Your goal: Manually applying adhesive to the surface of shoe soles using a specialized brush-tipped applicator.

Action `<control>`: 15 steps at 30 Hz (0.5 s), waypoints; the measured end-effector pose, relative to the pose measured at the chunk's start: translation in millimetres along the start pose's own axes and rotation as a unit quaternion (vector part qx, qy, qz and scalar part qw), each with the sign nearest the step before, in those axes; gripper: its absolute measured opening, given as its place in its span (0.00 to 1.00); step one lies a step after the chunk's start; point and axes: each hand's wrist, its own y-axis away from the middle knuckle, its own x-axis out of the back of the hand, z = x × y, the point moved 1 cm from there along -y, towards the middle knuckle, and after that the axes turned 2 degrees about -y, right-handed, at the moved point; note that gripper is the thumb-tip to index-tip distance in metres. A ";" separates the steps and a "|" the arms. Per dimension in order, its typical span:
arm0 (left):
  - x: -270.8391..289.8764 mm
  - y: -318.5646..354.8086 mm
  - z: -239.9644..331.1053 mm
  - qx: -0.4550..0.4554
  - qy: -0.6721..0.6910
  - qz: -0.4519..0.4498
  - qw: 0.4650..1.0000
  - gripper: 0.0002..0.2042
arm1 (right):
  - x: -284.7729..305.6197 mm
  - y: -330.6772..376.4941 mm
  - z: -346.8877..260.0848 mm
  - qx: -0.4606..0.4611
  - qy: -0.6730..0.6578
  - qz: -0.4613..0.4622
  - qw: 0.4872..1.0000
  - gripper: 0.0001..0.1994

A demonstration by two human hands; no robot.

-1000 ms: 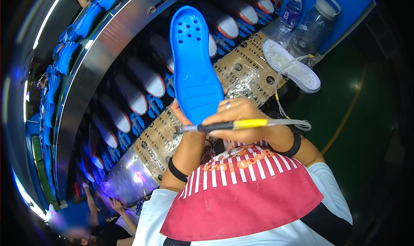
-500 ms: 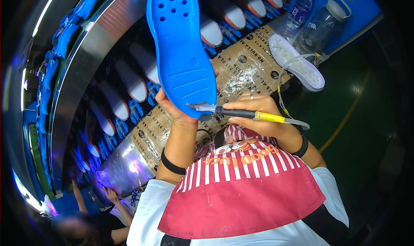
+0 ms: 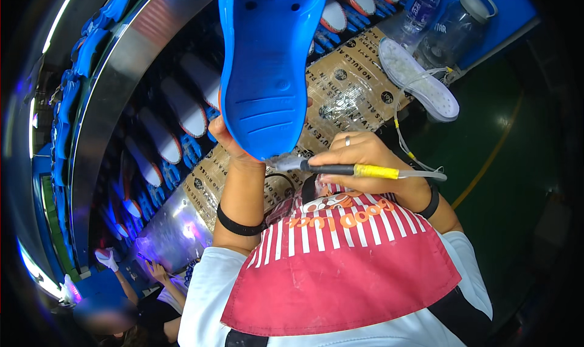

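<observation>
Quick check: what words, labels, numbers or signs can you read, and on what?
I won't copy wording, but text stands on:
Apron: large orange letters.
Cardboard: repeated dark printing.
Small bottle: white lettering on a dark label.
Large bottle: pale letters.
Blue sole: tiny marks, too small to read.
Blue panel: faint marks, too blurred to read.

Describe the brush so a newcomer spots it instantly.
Start at the large red apron. Above it, the right hand holds the brush crosswise, its tip by the near end of the blue sole. Its black handle, yellow rear section and pale trailing tube set it apart from the sole.
</observation>
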 end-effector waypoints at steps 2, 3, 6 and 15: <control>-2.2 0.3 3.5 -0.003 0.009 -0.004 1.000 0.45 | 3.8 1.9 3.2 0.003 -0.047 -0.045 0.998 0.14; -3.0 0.8 5.0 -0.006 0.017 -0.008 1.000 0.43 | 5.7 2.4 2.6 0.002 -0.048 -0.045 0.998 0.14; 3.3 2.8 3.4 0.031 0.003 -0.005 1.000 0.38 | 8.7 0.0 -0.2 0.023 -0.063 -0.022 0.997 0.14; 7.5 1.9 9.9 0.217 0.027 0.008 0.976 0.29 | 2.3 4.2 -1.5 0.076 -0.021 -0.052 0.996 0.16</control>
